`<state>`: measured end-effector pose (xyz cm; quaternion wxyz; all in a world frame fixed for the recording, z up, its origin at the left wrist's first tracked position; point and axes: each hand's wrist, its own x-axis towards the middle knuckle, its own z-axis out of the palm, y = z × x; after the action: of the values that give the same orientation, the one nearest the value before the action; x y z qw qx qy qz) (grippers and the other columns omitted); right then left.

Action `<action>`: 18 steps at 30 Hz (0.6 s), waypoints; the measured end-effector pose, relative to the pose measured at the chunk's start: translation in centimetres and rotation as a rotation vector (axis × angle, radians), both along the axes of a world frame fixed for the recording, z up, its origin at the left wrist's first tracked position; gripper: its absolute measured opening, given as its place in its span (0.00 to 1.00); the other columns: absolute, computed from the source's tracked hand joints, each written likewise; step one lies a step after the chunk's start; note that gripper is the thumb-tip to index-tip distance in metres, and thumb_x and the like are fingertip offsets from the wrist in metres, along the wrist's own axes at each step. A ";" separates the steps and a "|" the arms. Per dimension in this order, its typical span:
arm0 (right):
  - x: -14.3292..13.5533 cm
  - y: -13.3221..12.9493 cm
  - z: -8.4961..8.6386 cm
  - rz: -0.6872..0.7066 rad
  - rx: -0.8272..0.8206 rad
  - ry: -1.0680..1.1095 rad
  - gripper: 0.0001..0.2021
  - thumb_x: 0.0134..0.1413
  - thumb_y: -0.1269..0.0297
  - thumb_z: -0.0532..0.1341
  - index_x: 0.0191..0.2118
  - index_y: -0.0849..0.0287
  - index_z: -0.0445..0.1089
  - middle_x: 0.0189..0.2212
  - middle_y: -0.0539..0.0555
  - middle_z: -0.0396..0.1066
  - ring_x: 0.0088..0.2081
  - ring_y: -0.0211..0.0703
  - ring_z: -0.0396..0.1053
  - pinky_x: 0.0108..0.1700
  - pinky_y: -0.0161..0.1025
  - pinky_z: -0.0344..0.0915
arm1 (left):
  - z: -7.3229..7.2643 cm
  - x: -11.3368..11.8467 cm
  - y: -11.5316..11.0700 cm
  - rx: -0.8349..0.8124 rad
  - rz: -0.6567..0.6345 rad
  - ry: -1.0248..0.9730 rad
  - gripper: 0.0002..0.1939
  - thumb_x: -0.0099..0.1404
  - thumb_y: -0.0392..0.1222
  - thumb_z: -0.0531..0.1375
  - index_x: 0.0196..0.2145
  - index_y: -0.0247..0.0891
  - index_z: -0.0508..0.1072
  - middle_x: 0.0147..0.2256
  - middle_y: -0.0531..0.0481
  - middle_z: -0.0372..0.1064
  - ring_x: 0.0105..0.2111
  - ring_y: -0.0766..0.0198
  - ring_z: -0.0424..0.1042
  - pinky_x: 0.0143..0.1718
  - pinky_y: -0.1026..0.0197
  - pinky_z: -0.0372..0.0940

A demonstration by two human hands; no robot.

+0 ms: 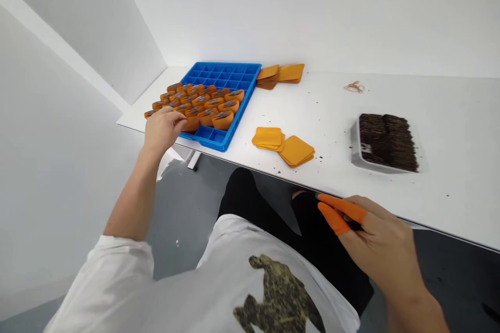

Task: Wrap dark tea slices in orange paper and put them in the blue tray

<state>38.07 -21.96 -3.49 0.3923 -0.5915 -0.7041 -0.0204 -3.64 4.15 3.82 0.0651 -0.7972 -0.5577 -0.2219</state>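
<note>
My left hand (162,127) is at the near left of a blue compartment tray (230,138). Its fingers are closed at a folded orange bundle (191,125), which sits in the tray's front row and is partly hidden by them. Several similar orange bundles (222,120) with dark strips in their tops fill the rows behind and beside it. My right hand (375,234) is below the table's front edge, with orange finger covers on thumb and index finger. Those two tips are pinched together; a tiny dark spot shows at them, too small to name.
Two small stacks of orange sheets (269,138) lie right of the tray, and more orange sheets (291,73) lie behind it. A clear box (356,148) of dark brown strips stands farther right. Rubber bands (354,87) lie at the back. Dark crumbs dot the white table (449,140).
</note>
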 end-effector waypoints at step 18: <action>1.1 -0.8 -0.2 -0.049 -0.027 0.029 0.08 0.72 0.59 0.66 0.44 0.52 0.84 0.30 0.50 0.77 0.27 0.41 0.73 0.26 0.41 0.64 | -3.8 -0.6 2.3 -0.003 0.078 -0.051 0.12 0.72 0.46 0.60 0.39 0.40 0.83 0.42 0.43 0.81 0.45 0.49 0.77 0.50 0.48 0.69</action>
<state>39.17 -22.79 -3.71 0.3937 -0.6141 -0.6839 -0.0118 -4.26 6.41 0.03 0.0584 -0.7692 -0.5900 -0.2386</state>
